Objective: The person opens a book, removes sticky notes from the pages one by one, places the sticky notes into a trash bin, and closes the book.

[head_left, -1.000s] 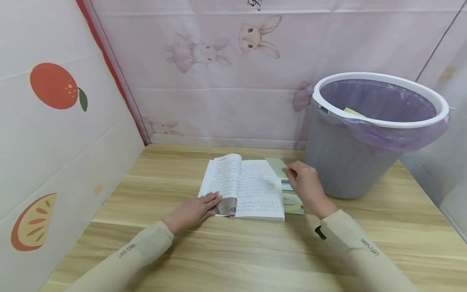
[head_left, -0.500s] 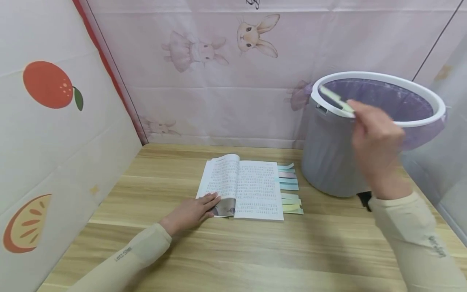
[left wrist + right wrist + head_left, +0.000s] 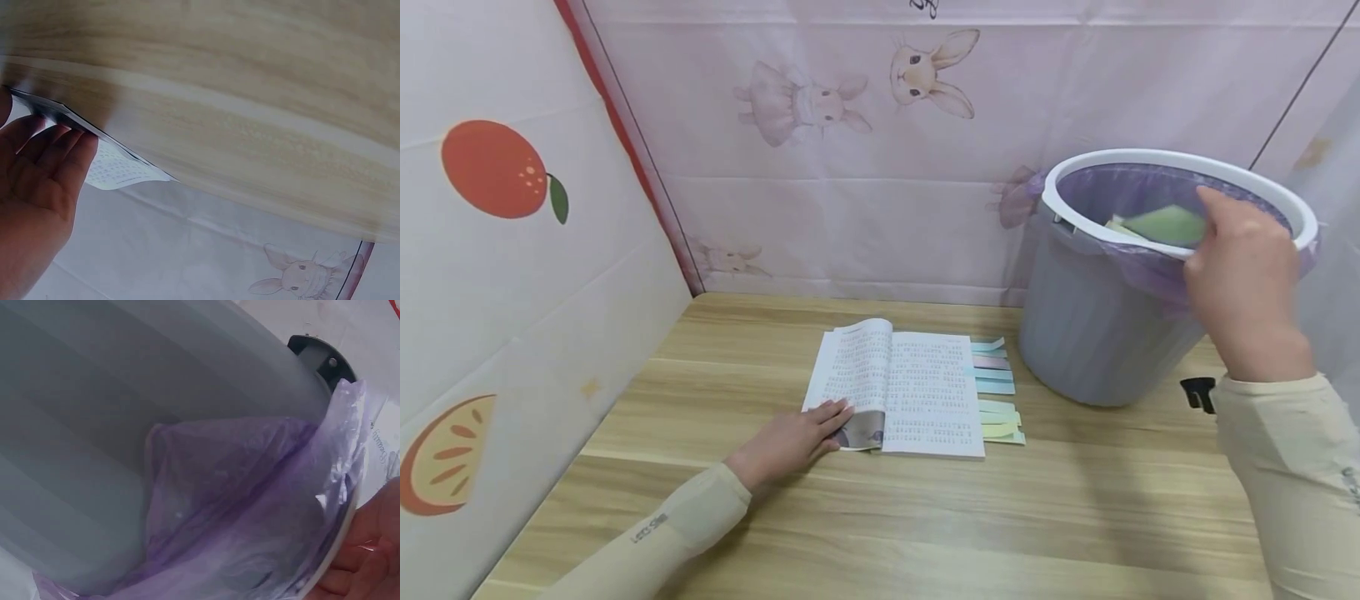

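An open book (image 3: 932,400) lies on the wooden table, printed pages facing up. My left hand (image 3: 793,442) presses its left page near the lower corner with extended fingers; the left wrist view shows the hand (image 3: 47,162) at the book's edge. Blue, pink, green and yellow sticky notes (image 3: 996,382) poke out from the right edge. A pale green sticky note (image 3: 1168,225) shows inside the trash bin (image 3: 1090,325), beside my right hand (image 3: 1247,275). That hand is over the bin's rim, index finger extended above the note, other fingertips hidden. Its fingers (image 3: 359,569) appear bent beyond the rim.
The grey bin has a white rim (image 3: 1150,156) and a purple bag (image 3: 244,506) folded over it. It stands at the table's back right. Behind the table hangs a pink rabbit-print cloth (image 3: 917,225), with a fruit-print cloth (image 3: 587,275) along the left.
My right hand has carried a pale green note from the book's right edge to over the bin, where its fingers now stand off it. My left hand stays on the page.
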### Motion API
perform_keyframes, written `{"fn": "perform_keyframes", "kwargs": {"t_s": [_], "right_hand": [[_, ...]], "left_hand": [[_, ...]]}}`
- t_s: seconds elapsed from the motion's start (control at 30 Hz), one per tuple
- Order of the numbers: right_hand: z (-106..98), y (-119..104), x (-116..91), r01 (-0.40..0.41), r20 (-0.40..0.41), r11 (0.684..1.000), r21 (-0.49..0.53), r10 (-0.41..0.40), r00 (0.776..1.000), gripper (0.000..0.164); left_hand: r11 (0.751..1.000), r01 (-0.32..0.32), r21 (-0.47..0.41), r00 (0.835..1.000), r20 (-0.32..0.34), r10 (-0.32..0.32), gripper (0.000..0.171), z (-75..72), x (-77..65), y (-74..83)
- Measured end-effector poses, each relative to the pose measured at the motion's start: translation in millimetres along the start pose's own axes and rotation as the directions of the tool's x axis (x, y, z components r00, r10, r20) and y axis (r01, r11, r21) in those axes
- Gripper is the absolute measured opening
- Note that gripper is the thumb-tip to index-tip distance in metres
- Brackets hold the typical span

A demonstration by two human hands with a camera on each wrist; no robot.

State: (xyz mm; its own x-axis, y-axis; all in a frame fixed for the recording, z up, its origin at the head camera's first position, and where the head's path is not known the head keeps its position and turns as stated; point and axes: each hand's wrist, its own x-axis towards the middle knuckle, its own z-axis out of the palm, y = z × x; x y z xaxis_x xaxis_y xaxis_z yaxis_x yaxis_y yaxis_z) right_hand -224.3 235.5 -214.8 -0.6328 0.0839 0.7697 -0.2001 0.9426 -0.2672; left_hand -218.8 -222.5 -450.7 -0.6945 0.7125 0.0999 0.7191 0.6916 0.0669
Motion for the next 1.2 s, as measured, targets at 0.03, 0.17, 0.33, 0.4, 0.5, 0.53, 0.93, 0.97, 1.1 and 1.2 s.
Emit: {"fn": "perform_keyframes", "kwargs": {"t_s": [0.03, 0.17, 0.33, 0.4, 0.5, 0.53, 0.93, 0.97, 1.1, 1.2], "right_hand": [[-0.6, -1.8, -1.8, 0.018, -0.023, 1.0, 0.015, -0.018, 1.0, 0.044], [2.4, -16.9, -17.3, 0.194, -0.174, 0.978, 0.072, -0.179, 0.968, 0.032], [26.3, -35.0, -48.6, 0.488, -0.155, 0.854, 0.181, -0.465, 0.871, 0.027], [44.1, -36.2, -61.5, 0.556, -0.052, 0.794, 0.248, -0.562, 0.826, 0.03], [76.1, -33.6, -80.0, 0.557, 0.15, 0.764, 0.325, -0.623, 0.767, 0.03], [86.3, -32.5, -86.1, 0.543, 0.224, 0.771, 0.333, -0.625, 0.748, 0.027], [163.3, -24.2, -126.7, 0.481, 0.624, 0.848, 0.22, -0.502, 0.599, 0.013], [167.3, -23.3, -128.2, 0.481, 0.631, 0.85, 0.214, -0.496, 0.597, 0.012], [179.6, -20.9, -132.5, 0.487, 0.644, 0.853, 0.188, -0.482, 0.594, 0.01], [184.4, -20.4, -134.7, 0.493, 0.646, 0.853, 0.173, -0.476, 0.597, 0.008]], "left_hand": [[1.0, -0.003, 0.003, 1.0, -0.004, 0.003, 0.049, 0.0, -0.3, 0.4], [1.0, -0.008, 0.015, 1.0, -0.006, 0.008, 0.049, -0.2, -1.9, 3.1], [1.0, -0.005, 0.02, 1.0, -0.006, 0.005, 0.05, 0.2, -3.4, 6.8], [1.0, -0.004, 0.024, 1.0, -0.013, 0.004, 0.05, 0.2, -3.8, 7.6], [0.999, 0.0, 0.036, 1.0, -0.021, 0.001, 0.05, 0.5, -4.8, 8.0], [0.999, 0.0, 0.038, 1.0, -0.022, 0.001, 0.05, 0.5, -5.2, 8.1], [1.0, 0.017, 0.022, 1.0, 0.003, -0.017, 0.05, -0.2, -12.0, 12.6], [1.0, 0.015, 0.022, 1.0, 0.004, -0.015, 0.05, 0.0, -12.6, 13.1], [1.0, 0.012, 0.015, 1.0, 0.008, -0.012, 0.05, 0.7, -14.9, 14.6], [1.0, 0.004, 0.015, 1.0, -0.008, -0.004, 0.049, 0.4, -16.0, 15.2]]}}
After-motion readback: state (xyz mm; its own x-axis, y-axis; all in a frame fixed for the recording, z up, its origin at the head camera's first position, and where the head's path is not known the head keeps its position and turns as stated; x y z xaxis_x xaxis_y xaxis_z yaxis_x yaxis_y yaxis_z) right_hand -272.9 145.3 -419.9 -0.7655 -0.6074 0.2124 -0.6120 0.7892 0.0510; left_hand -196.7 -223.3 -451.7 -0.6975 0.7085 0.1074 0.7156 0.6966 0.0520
